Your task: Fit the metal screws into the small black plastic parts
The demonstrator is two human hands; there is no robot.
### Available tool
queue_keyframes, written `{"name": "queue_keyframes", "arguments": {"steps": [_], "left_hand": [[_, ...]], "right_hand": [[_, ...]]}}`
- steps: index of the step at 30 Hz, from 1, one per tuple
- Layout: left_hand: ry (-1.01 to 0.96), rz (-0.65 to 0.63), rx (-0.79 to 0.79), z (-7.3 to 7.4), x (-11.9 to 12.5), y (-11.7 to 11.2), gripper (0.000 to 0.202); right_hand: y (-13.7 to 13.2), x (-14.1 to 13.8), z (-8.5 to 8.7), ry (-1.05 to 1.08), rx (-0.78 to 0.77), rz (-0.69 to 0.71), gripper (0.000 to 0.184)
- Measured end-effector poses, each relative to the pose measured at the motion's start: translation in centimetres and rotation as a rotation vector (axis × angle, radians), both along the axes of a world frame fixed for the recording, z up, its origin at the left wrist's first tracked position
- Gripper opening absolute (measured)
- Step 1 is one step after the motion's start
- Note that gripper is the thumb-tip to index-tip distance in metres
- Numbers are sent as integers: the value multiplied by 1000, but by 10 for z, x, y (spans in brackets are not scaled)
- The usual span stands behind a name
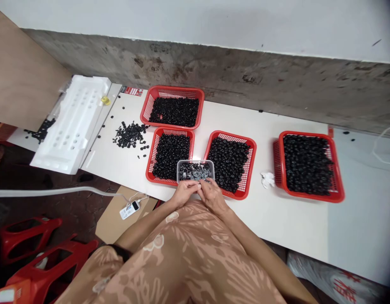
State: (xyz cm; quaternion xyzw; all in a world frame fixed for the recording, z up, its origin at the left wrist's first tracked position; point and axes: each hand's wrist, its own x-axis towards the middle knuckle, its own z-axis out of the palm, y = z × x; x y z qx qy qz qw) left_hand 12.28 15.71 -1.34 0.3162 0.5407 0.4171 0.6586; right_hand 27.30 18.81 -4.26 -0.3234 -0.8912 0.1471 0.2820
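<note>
My left hand [184, 193] and my right hand [212, 195] meet at the table's near edge, fingers pinched together on a small black part I can barely make out. Just beyond the fingertips stands a small clear plastic box [195, 170] of small dark and shiny parts. It rests between two red baskets [169, 155] [230, 162] heaped with black ring-shaped parts.
Another red basket [172, 106] of black parts stands at the back and one [309, 165] to the right on the white table [277, 219]. Loose black parts [129, 136] lie left, by a white foam tray [72, 124]. A crumpled white scrap [267, 179]. Red stools [30, 253] on the floor.
</note>
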Motion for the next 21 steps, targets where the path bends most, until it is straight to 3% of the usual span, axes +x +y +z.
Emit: {"name": "queue_keyframes", "arguments": {"steps": [4, 7, 9, 13, 17, 19, 21], "left_hand": [[26, -31, 18, 2, 0, -1, 32], [48, -52, 26, 2, -5, 2, 34], [81, 22, 11, -2, -13, 6, 37], [211, 305, -17, -16, -37, 14, 37], [229, 423, -60, -34, -51, 16, 33], [239, 428, -66, -41, -53, 15, 31], [247, 429, -59, -46, -52, 13, 29]], "right_hand": [[-2, 3, -2, -8, -19, 26, 29], [0, 5, -1, 14, -79, -48, 29], [9, 10, 2, 16, -137, -140, 29], [46, 27, 13, -5, -216, -366, 38], [77, 37, 26, 43, -103, -614, 63], [79, 30, 23, 24, -130, -548, 50], [74, 17, 14, -7, -243, -387, 33]]}}
